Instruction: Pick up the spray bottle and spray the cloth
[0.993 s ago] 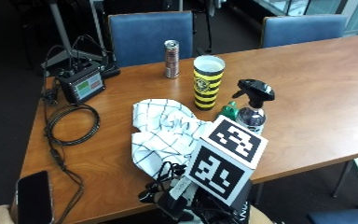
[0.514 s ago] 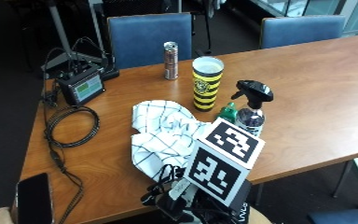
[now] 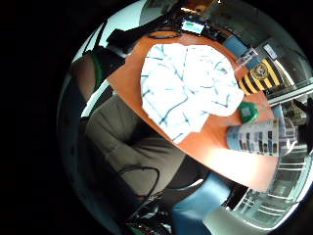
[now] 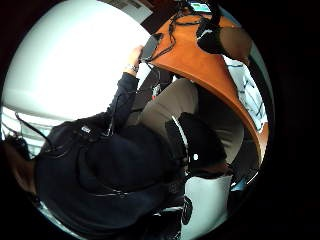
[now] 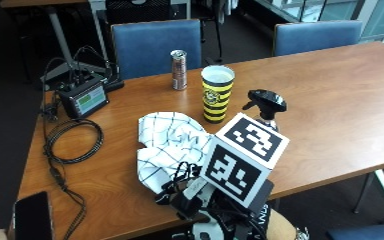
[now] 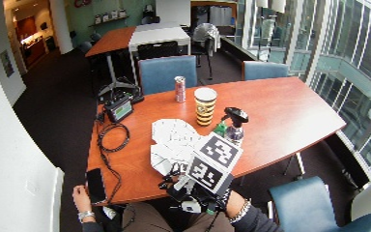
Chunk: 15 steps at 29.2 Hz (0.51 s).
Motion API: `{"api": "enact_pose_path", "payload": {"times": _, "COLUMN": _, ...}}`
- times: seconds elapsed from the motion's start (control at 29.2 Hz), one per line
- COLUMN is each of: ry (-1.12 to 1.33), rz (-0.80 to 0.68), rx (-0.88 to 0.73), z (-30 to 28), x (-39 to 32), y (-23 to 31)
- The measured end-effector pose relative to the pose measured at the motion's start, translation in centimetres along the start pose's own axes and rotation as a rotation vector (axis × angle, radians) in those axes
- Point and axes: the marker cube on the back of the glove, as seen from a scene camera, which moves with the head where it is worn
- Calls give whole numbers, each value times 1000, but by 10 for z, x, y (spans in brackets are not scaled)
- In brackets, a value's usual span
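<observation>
The wooden table carries a crumpled white cloth with thin dark lines at its centre. The spray bottle, black trigger head on a clear body, stands at the cloth's 3 o'clock. A yellow-and-black striped cup and a slim can stand at 1 o'clock. The gloved right hand hovers at 6 o'clock; I cannot tell how its fingers stand.

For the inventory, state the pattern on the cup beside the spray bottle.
Yellow and black stripes with a round emblem on the cup; clearest in the outside view.
</observation>
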Motion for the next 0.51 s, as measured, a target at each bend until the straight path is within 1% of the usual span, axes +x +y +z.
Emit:
{"api": "enact_pose_path", "payload": {"times": 0.31, "ry": 23, "rz": 91, "rx": 131, "z": -48, "x": 39, "y": -10}}
{"api": "enact_pose_path", "payload": {"times": 0.51, "ry": 55, "rz": 191, "rx": 235, "z": -85, "x": 77, "y": -15}}
